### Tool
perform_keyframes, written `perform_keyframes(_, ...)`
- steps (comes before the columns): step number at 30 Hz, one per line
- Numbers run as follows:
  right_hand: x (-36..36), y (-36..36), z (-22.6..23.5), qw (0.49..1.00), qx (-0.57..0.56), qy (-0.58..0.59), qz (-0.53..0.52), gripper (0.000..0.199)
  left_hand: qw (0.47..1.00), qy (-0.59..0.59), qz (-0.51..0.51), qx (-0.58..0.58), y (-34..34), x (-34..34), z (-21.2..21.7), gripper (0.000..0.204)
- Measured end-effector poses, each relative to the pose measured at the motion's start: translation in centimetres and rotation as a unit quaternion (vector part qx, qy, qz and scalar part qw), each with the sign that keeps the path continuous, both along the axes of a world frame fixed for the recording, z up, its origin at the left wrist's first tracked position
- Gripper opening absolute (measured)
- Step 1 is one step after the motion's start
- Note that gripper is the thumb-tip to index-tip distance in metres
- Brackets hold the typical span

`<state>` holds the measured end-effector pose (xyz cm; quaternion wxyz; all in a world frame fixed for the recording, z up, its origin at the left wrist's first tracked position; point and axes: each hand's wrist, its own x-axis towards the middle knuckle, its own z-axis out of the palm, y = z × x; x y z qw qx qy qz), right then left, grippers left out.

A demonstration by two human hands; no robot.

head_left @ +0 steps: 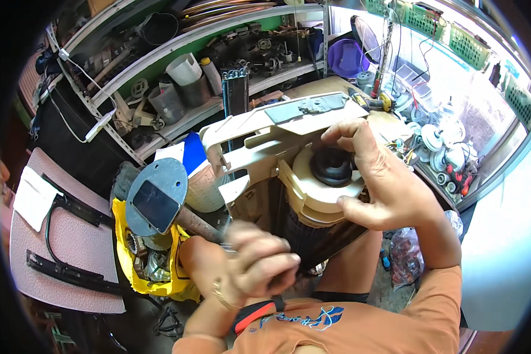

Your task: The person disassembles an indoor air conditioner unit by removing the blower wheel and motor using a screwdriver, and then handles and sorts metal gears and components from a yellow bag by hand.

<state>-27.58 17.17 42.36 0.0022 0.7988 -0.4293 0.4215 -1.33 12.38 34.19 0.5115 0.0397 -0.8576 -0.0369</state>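
A beige plastic appliance housing (265, 127) lies tilted across my lap, with a round beige drum end (312, 197) and a black ribbed cylinder (312, 236) below it. A black round hub (331, 166) sits in the drum's middle. My right hand (383, 183) grips the drum, fingers above the hub and thumb at its lower rim. Low in the middle, my left hand (256, 265) is blurred and closed in a fist around a thin metal tool (229, 249) beside the housing. A red and black handle (255, 311) shows under that wrist.
A grey oval plate (156, 200) on a rusty rod stands left of my hands, over a yellow bag (124, 259) of metal parts. A pink table (71, 248) is at left. Metal shelves (177, 112) with containers are behind, and a bench with white fan motors (442, 144) is at right.
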Motion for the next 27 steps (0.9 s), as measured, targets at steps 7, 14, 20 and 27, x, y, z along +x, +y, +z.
perform_keyframes(7,-1.7,0.6,3.0,0.991,0.112,0.076,0.022,0.066,0.968,-0.096,0.188,-0.133,-6.1,-3.7,11.0,0.049)
perform_keyframes(14,-5.4,-2.2,3.7,0.992,0.048,0.117,0.014,0.054,0.953,-0.216,0.201,-0.062,-6.1,-5.5,13.6,0.064)
perform_keyframes(20,-4.7,-3.5,2.6,0.975,-0.005,0.215,-0.055,0.051,0.939,-0.260,0.214,-0.067,-7.1,-7.3,14.4,0.073)
perform_keyframes(27,-3.6,-4.9,2.2,0.950,-0.096,0.295,-0.035,0.025,0.919,-0.309,0.226,-0.098,-9.4,-8.9,15.1,0.097)
